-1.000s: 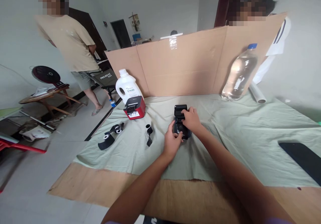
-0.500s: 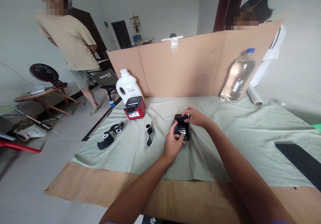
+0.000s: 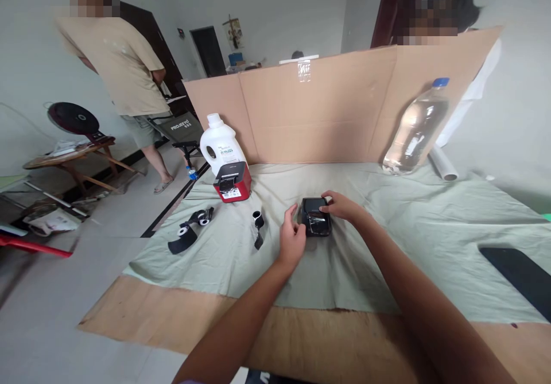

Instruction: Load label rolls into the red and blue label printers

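Observation:
A small black label printer (image 3: 317, 223) sits on the green cloth in front of me, its lid down and a shiny patch across its front. My right hand (image 3: 340, 206) has its thumb on the top and its fingers around the far right edge of the printer. Beside the printer's left side is my left hand (image 3: 293, 236), with fingers apart and holding nothing; whether its thumb touches the casing I cannot tell. To the left lie a small roll with a dark strip (image 3: 257, 223) and a pair of rolls joined by black ribbon (image 3: 189, 232).
A red and black printer (image 3: 235, 184) stands before a white detergent jug (image 3: 224, 143). Cardboard (image 3: 318, 114) walls off the back. At right are a large water bottle (image 3: 415, 128), a white tube (image 3: 443, 163) and a dark phone (image 3: 519, 275). Two people are beyond the table.
The black printer's lid has gone from raised to down. My left hand has come off the printer to its left, while my right hand stays at the lid's edge.

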`<state>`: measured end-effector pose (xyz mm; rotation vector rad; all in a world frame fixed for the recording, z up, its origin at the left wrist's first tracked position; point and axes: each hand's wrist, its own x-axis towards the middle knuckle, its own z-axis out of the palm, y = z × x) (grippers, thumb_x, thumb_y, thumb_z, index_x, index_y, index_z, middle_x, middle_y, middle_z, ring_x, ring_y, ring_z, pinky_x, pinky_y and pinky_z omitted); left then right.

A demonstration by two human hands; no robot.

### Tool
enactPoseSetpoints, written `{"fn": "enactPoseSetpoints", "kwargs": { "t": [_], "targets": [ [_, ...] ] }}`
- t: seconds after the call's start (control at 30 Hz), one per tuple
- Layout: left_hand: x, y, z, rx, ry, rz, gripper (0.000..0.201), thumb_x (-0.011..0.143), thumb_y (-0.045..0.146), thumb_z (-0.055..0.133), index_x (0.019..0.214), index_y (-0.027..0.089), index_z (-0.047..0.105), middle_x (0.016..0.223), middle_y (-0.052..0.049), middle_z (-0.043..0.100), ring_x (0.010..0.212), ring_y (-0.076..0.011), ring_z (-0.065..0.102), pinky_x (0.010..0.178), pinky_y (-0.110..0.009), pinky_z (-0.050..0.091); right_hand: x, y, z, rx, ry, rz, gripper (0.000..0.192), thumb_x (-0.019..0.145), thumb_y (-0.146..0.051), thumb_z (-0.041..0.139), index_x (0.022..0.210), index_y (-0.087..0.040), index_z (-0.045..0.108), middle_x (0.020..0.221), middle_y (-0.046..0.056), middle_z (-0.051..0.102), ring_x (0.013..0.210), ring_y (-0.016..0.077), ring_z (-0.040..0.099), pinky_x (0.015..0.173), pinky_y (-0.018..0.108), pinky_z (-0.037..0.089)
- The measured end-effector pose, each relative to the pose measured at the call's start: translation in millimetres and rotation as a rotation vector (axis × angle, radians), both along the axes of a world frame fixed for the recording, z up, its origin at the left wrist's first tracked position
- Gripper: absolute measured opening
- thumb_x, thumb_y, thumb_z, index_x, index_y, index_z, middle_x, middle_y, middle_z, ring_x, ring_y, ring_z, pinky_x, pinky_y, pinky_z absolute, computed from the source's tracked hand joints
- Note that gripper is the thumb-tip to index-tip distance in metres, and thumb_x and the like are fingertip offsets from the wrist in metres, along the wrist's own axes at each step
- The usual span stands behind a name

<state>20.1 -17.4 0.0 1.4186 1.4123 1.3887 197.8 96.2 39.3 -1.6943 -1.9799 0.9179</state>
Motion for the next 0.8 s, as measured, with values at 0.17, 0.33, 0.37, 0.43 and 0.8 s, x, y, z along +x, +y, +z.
{"fn": "enactPoseSetpoints", "kwargs": {
  "t": [0.17,0.33,0.37,0.43,0.8],
  "targets": [
    [-18.9,11.1,-5.7,-0.053,0.572,-0.166,0.093,0.068,0.029,0.077,0.152,0.016,0.04,0.121,-0.014,0.067,0.119,-0.0334,0.058,0.106,-0.045,0.046,-9.2,-30.2,-22.0,0.077,0.286,-0.213,0.05,0.087,-0.034,0.064,0.133,-0.014,0.062,0.109,0.012,0.072,0.097,0.024,0.068,0.094,0.037,0.051],
    [11.3,33.4,4.9,0.043,0.724,-0.201,0.093,0.069,0.044,0.079,0.151,0.017,0.044,0.109,-0.012,0.069,0.112,-0.0319,0.061,0.098,-0.041,0.05,18.7,-37.1,-28.4,0.201,0.537,-0.334,0.054,0.091,-0.058,0.048,0.121,-0.019,0.071,0.123,0.011,0.069,0.119,0.0262,0.061,0.108,0.039,0.041],
    [25.1,42.9,9.3,0.067,0.736,-0.207,0.092,0.07,0.044,0.079,0.151,0.017,0.044,0.108,-0.012,0.069,0.111,-0.0312,0.062,0.097,-0.039,0.051,32.5,-31.9,-24.6,0.22,0.549,-0.323,0.057,0.091,-0.061,0.045,0.116,-0.019,0.073,0.118,0.01,0.071,0.116,0.0263,0.062,0.107,0.039,0.042],
    [59.9,66.9,18.1,0.105,0.752,-0.221,0.091,0.071,0.043,0.078,0.152,0.018,0.042,0.108,-0.011,0.07,0.108,-0.0296,0.063,0.094,-0.037,0.051,65.9,-17.8,-14.4,0.285,0.547,-0.318,0.062,0.091,-0.066,0.039,0.104,-0.017,0.075,0.108,0.01,0.074,0.111,0.0268,0.063,0.104,0.039,0.043],
    [245.3,157.0,11.5,0.127,0.832,-0.375,0.094,0.075,0.06,0.074,0.151,0.016,0.04,0.115,-0.016,0.071,0.113,-0.0325,0.062,0.095,-0.038,0.045,219.5,36.7,-33.4,0.397,0.79,-0.68,0.075,0.089,-0.075,0.038,0.112,-0.014,0.074,0.103,0.009,0.077,0.108,0.0244,0.067,0.1,0.034,0.048]
  ]
}}
